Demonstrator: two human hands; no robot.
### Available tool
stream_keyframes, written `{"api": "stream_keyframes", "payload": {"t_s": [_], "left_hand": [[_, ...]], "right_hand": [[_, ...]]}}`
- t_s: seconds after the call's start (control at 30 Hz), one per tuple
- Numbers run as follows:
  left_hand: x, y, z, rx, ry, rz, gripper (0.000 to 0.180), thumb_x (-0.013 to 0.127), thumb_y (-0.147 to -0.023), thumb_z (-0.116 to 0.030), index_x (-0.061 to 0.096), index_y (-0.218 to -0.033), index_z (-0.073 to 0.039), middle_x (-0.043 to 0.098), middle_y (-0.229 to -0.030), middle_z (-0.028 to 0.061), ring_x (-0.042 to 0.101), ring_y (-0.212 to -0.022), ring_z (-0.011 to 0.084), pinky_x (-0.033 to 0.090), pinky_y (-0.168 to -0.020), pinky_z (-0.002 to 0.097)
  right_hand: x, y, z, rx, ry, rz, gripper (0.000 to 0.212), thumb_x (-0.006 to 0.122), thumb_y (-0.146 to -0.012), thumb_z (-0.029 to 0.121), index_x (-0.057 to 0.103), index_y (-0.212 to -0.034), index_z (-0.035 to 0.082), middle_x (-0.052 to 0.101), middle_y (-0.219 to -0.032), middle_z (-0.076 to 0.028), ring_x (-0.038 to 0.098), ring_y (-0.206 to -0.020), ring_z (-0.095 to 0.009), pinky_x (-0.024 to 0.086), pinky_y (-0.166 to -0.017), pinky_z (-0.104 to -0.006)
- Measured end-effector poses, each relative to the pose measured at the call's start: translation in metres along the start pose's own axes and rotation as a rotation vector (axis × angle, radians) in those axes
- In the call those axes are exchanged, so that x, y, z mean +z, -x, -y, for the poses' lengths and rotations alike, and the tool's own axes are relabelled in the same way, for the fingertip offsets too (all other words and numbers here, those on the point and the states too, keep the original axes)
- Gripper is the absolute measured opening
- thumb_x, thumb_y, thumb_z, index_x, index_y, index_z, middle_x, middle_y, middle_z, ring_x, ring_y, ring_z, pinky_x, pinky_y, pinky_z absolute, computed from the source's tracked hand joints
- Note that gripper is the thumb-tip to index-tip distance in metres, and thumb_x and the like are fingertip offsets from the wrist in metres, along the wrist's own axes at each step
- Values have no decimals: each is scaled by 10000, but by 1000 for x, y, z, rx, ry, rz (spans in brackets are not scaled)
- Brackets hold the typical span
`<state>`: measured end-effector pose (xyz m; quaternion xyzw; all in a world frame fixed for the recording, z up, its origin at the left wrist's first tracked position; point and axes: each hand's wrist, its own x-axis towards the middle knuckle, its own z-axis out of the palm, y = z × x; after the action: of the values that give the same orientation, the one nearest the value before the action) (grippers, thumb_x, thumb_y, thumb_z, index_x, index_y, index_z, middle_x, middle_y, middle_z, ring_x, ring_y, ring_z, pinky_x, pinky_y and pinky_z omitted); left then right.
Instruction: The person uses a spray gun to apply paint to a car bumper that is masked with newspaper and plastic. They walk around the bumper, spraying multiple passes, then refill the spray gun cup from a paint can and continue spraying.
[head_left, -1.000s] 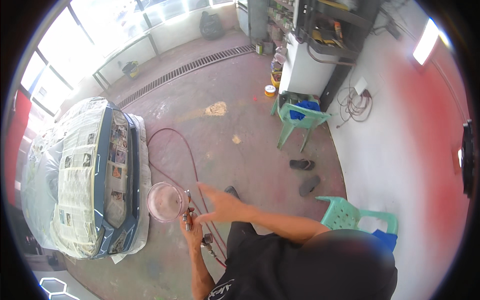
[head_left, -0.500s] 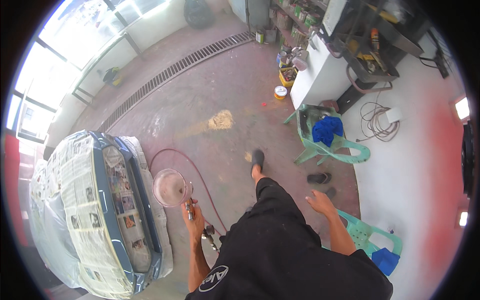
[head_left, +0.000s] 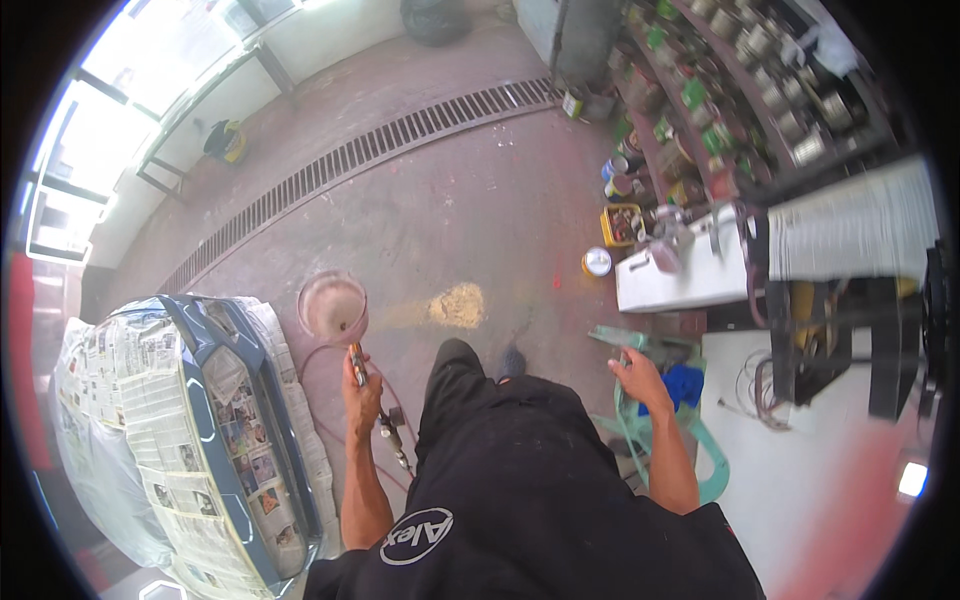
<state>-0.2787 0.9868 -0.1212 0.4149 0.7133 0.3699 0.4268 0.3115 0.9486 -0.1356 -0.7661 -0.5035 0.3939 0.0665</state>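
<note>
My left hand is closed round the handle of a spray gun. On the gun sits a large round translucent cup, held upright in front of me, with a pinkish-grey film on its inside. A coupling with a small gauge hangs below the grip, beside my forearm. My right hand is loosely curled, thumb and finger apart, with nothing plainly in it. Behind that hand stands a green plastic chair with a blue cloth on it.
A car masked with newspaper and plastic film stands at left. A reddish hose trails over the floor between it and me. Ahead lies a sandy patch, then a floor grate. Paint-can shelves and a white cabinet stand right.
I have moved forward: the sandy patch, cabinet and chair are closer. The cup and my left hand have shifted slightly up and left in view. My right hand now overlaps the chair with the cloth.
</note>
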Motion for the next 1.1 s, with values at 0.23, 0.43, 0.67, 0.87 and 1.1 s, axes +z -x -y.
{"api": "stream_keyframes", "payload": {"t_s": [0.23,0.43,0.67,0.87,1.1], "left_hand": [[60,-263,-68,-51,137,78,599,695,-984,-79,468,-1538,-52,557,-795,-21,562,-656,96,444,-585,277],[90,-509,-78,15,40,48,633,698,-935,-47,482,-1529,-18,549,-1117,61,570,-884,154,511,-717,327],[153,-730,-123,-96,-133,-20,741,702,-950,-92,429,-1636,-31,533,-1354,208,587,-1209,318,504,-1076,435],[227,-915,-54,-94,-282,-43,713,679,-952,-116,426,-1612,-21,547,-1320,271,559,-1219,431,479,-1109,494],[320,-1091,45,-169,-357,-2,652,651,-898,-97,425,-1483,82,582,-1306,318,484,-1262,488,424,-1154,571]], "right_hand": [[-76,-231,147,-102,-10,-86,717,750,-1055,450,606,-1546,-51,726,-1456,-264,761,-1225,-371,591,-1061,-445],[-72,-367,248,37,172,232,784,692,-1059,589,637,-1521,-43,672,-1509,-311,637,-1427,-462,500,-1199,-502],[-78,-544,389,120,42,287,964,607,-1056,719,548,-1600,-75,583,-1619,-317,527,-1553,-433,405,-1290,-477],[-15,-763,463,123,324,477,1258,835,-886,682,257,-1755,-21,417,-1710,-355,452,-1570,-518,418,-1279,-543],[9,-936,514,250,541,459,1275,976,-804,474,238,-1752,44,522,-1571,-334,595,-1392,-551,520,-1148,-586]]}}
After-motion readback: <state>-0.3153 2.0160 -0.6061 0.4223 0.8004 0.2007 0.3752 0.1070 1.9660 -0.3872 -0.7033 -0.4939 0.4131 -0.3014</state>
